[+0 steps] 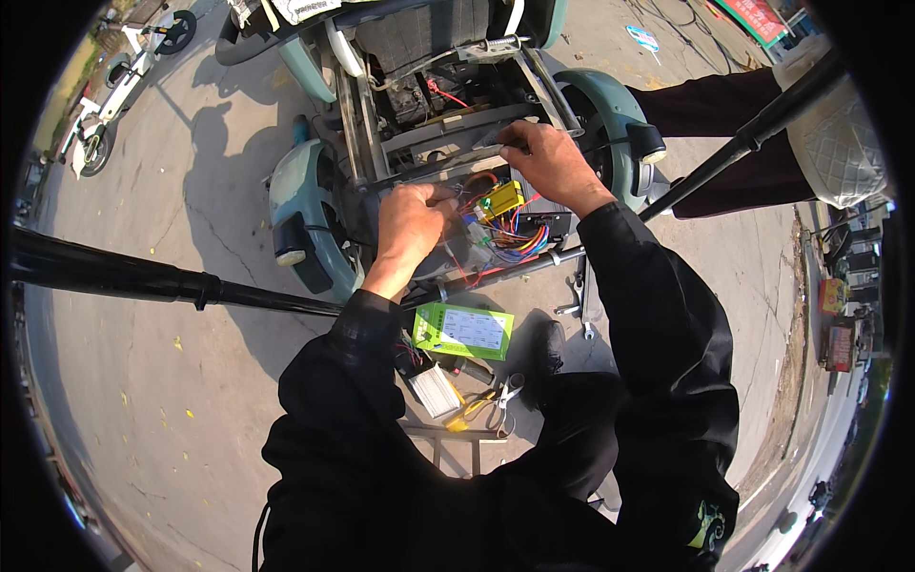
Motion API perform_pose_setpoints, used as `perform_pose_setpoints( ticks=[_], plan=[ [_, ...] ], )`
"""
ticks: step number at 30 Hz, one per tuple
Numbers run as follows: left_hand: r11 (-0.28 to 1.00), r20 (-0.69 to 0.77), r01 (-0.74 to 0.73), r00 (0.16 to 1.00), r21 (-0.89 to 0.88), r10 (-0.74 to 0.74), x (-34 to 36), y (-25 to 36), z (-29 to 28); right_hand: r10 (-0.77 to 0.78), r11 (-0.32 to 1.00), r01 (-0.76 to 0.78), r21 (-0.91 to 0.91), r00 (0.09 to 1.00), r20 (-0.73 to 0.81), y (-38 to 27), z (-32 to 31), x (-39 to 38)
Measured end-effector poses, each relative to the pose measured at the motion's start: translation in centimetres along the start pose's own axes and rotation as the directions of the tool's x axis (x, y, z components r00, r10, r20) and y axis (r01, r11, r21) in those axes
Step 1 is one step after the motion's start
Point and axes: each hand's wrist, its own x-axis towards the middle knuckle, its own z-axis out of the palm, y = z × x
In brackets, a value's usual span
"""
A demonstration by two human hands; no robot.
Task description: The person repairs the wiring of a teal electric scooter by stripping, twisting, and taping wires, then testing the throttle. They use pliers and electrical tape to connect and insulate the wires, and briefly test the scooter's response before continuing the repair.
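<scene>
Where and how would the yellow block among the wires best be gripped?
Probably by its two long sides, pinched from above. The yellow block is oblong, and its upper face shows between the left hand and the right hand. Coloured wires crowd the side nearer the person, so coming in low from there looks more awkward.

The flat, bright green cardboard box (437, 330) at lower centre carries a white rectangular label (474, 331) with rows of fine print, too small to read, and dark characters beside it. Pale characters mark the red, green-edged signboard (756, 17) at upper right, cut by the frame's dark rim.
</scene>
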Motion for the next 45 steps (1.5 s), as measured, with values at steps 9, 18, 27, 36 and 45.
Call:
perform_pose_setpoints(
  ticks=[9,18,27,36,45],
  plan=[
    [0.995,-0.033,-0.080,0.996,-0.064,0.078,0.8,-0.7,-1.1,-0.044,0.981,0.132,-0.143,0.865,0.500,2.5,4.3,5.5],
    [0.982,-0.111,0.020,0.994,0.189,0.001,3.3,-1.2,0.4,-0.006,0.919,0.178,-0.351,0.898,0.439,1.9,5.6,4.7],
    [0.975,-0.075,-0.012,0.997,0.223,0.030,5.4,-2.8,1.6,-0.185,0.829,0.356,-0.431,0.902,0.390,0.4,6.1,2.3],
    [0.959,0.012,-0.108,0.994,0.263,0.109,5.9,-2.9,1.9,-0.330,0.839,0.408,-0.360,0.907,0.261,1.0,7.2,3.0],
    [0.978,0.032,-0.130,0.991,0.161,0.126,6.2,-3.6,1.9,-0.098,0.946,0.208,-0.249,0.915,0.390,2.0,6.9,4.4]
  ],
)
